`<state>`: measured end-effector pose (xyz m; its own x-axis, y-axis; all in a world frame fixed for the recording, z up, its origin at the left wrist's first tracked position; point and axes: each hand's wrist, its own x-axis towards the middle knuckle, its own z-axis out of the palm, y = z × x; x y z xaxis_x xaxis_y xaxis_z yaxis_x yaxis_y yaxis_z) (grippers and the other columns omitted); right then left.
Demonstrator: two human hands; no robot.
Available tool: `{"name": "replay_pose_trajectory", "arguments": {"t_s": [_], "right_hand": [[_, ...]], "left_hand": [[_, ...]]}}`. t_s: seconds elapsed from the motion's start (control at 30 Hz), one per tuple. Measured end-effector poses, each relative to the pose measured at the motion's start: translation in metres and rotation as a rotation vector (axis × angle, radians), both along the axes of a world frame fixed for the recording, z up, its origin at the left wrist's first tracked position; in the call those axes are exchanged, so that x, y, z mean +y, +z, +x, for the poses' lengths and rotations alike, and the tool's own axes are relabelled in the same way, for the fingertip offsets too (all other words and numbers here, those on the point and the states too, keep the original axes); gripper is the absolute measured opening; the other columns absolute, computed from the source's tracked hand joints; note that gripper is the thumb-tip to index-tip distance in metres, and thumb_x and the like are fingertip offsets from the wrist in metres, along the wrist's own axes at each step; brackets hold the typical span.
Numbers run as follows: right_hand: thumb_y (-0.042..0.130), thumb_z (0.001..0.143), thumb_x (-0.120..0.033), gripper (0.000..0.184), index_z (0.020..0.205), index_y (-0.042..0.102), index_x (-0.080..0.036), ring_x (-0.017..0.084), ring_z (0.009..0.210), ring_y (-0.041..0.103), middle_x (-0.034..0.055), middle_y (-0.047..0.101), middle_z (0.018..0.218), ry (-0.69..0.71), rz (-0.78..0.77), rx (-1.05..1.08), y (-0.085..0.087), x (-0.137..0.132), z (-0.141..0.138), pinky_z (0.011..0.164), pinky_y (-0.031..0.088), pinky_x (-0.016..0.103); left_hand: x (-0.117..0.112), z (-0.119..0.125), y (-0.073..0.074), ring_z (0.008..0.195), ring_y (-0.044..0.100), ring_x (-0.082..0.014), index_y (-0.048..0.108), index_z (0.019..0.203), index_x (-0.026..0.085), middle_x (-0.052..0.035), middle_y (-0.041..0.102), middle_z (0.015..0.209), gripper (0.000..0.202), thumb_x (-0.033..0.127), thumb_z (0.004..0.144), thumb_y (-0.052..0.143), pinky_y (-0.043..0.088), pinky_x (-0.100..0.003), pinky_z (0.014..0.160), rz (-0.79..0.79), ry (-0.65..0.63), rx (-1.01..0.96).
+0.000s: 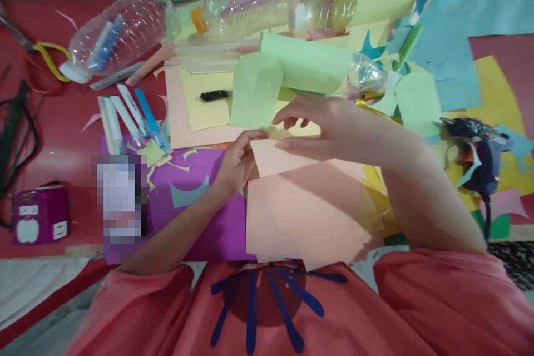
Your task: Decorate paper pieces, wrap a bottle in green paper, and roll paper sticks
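Observation:
A small piece of pale pink paper [271, 158] lies slightly tilted over a larger pale pink sheet [300, 208]. My left hand [237, 164] pinches its upper left corner, fingers closed. Over its upper edge is my right hand [317, 125], thumb laid on the paper and the other fingers bent and apart from the thumb. Beyond the hands stand pale green paper pieces [256, 89], and a black pen-like object [214, 95] rests on a yellow sheet [198, 114].
Left are markers [127, 114], a blurred phone-like object [120, 200], a purple box [41, 214] and scissors [52, 58]. Plastic bottles [129, 22] lie at the back. A dark corded tool, perhaps a glue gun [479, 161], sits at right among paper scraps. Purple sheet [208, 228] lies beneath.

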<state>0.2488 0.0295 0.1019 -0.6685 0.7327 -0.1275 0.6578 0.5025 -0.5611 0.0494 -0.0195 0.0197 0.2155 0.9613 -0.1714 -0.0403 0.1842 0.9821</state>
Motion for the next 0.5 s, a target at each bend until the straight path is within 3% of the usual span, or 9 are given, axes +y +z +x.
{"name": "replay_pose_trajectory", "arguments": {"t_s": [0.27,0.5], "right_hand": [[0.041,0.098,-0.038,0.036,0.117,0.057,-0.012,0.026,0.098,0.065,0.0149,0.067,0.113,0.157,0.086,-0.101,-0.008,-0.020,-0.007,0.084,0.047,0.038],[0.046,0.095,-0.036,0.033,0.109,0.059,-0.008,0.027,0.081,0.069,0.0157,0.072,0.095,0.133,0.104,-0.387,-0.005,-0.025,-0.010,0.062,0.040,0.031]], "left_hand": [[-0.002,-0.001,0.002,0.071,0.060,-0.0122,0.064,0.091,0.024,0.0014,0.066,0.080,0.011,0.027,0.081,0.062,0.048,-0.023,0.067,-0.044,0.094,-0.035],[-0.002,-0.004,-0.005,0.069,0.061,-0.0106,0.064,0.103,0.024,0.0013,0.068,0.081,0.021,0.026,0.083,0.060,0.045,-0.019,0.059,-0.082,0.060,-0.067]]}}
